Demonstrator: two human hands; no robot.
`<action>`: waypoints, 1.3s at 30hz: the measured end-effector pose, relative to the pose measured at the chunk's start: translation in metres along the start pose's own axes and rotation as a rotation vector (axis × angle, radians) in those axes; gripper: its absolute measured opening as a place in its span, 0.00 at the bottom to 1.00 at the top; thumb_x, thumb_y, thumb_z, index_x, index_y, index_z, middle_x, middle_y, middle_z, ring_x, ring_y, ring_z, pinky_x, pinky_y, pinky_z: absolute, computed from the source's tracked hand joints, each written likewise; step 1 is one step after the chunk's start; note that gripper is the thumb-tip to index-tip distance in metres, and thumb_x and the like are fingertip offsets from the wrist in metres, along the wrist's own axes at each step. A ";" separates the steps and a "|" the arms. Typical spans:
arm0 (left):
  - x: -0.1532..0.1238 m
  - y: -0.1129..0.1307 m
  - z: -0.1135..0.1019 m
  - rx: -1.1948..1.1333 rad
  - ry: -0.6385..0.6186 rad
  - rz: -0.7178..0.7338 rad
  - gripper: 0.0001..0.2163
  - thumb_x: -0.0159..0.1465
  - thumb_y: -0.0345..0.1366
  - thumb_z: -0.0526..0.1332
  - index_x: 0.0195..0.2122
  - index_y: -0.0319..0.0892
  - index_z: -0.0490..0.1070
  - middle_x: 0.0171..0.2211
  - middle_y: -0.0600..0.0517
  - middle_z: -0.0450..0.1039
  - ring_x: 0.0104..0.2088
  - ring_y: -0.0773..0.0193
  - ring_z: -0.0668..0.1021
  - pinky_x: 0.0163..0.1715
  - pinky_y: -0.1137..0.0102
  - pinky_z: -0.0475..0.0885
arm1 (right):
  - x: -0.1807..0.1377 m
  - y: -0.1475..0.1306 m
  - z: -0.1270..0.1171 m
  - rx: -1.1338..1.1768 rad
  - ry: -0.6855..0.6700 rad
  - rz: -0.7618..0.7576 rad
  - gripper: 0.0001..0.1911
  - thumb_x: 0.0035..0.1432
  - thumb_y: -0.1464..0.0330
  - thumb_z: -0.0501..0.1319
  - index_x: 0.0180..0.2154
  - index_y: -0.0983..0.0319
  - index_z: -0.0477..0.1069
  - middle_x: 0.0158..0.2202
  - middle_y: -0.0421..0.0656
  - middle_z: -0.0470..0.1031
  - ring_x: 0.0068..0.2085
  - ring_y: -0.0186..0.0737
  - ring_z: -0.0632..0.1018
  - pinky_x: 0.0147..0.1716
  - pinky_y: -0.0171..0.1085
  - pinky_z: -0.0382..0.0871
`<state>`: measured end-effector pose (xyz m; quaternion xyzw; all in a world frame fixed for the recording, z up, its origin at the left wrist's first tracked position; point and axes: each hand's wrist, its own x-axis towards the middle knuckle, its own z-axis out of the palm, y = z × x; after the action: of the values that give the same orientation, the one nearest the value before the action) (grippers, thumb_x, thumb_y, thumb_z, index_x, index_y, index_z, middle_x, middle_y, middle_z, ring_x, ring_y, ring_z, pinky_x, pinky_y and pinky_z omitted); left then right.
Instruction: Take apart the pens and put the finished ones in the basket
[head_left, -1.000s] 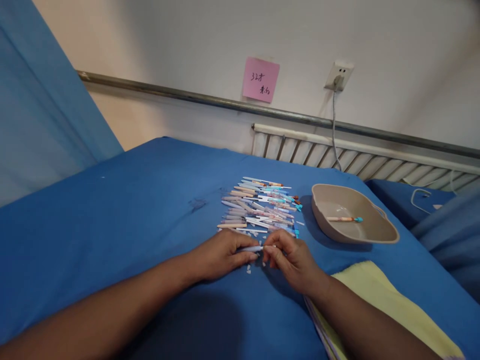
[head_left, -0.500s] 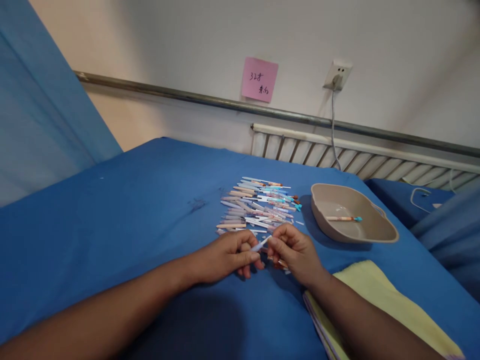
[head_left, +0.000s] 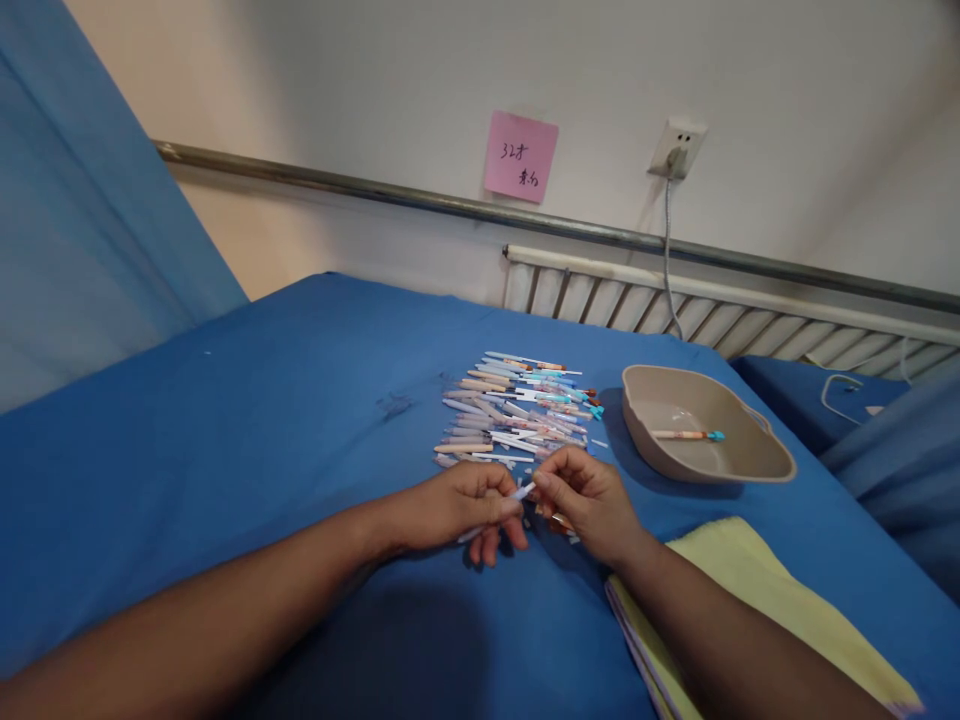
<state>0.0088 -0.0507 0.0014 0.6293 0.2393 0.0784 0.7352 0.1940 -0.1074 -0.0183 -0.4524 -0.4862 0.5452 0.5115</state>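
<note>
My left hand (head_left: pixel 476 508) is closed around a pale blue pen barrel (head_left: pixel 517 494); its rear end pokes out below the palm at the lower left. Thumb and fingertips of my right hand (head_left: pixel 574 497) pinch a thin white rod, which looks like a refill (head_left: pixel 531 487), at the barrel's upper right end. Only a short length of that rod shows between the two hands. Just beyond my hands lies a pile of pen parts (head_left: pixel 517 410): grey, peach and bluish barrels, white rods, patterned pieces and turquoise-tipped ones. A few orange-brown and clear pieces (head_left: pixel 559 524) are partly hidden by my right hand.
A beige plastic basin (head_left: pixel 712 473) stands right of the pile, holding one pen (head_left: pixel 686 436) with a turquoise end. A folded yellow cloth (head_left: pixel 750 580) lies under my right forearm. Blue sheeting (head_left: pixel 300 420) covers the surface; a radiator (head_left: pixel 600 295) runs along the wall behind.
The white rod shows less between my hands, and they are slightly closer together. The barrel's rear end now shows beneath my left palm. The pen in the basin has not moved.
</note>
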 end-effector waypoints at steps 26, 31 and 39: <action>-0.027 0.039 -0.040 0.975 0.309 -0.059 0.08 0.58 0.40 0.59 0.32 0.42 0.71 0.28 0.55 0.71 0.29 0.64 0.70 0.27 0.73 0.60 | 0.016 -0.012 -0.036 0.354 0.223 -0.081 0.14 0.47 0.64 0.69 0.31 0.62 0.68 0.29 0.41 0.77 0.25 0.30 0.76 0.24 0.28 0.69; -0.020 0.028 -0.020 1.169 0.264 0.001 0.09 0.57 0.36 0.60 0.39 0.45 0.73 0.37 0.52 0.75 0.37 0.60 0.74 0.34 0.72 0.63 | 0.014 -0.006 -0.028 0.270 0.122 -0.026 0.16 0.44 0.65 0.71 0.35 0.61 0.70 0.32 0.42 0.78 0.28 0.32 0.77 0.29 0.31 0.71; -0.015 0.016 -0.013 1.271 0.293 0.020 0.07 0.62 0.36 0.56 0.37 0.43 0.71 0.37 0.49 0.75 0.37 0.59 0.75 0.35 0.70 0.65 | 0.015 0.002 -0.026 0.162 0.057 -0.017 0.13 0.47 0.63 0.69 0.32 0.61 0.70 0.33 0.42 0.79 0.30 0.33 0.77 0.31 0.33 0.71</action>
<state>-0.0067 -0.0420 0.0195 0.9265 0.3308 0.0136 0.1788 0.2183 -0.0905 -0.0230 -0.4207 -0.4295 0.5656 0.5645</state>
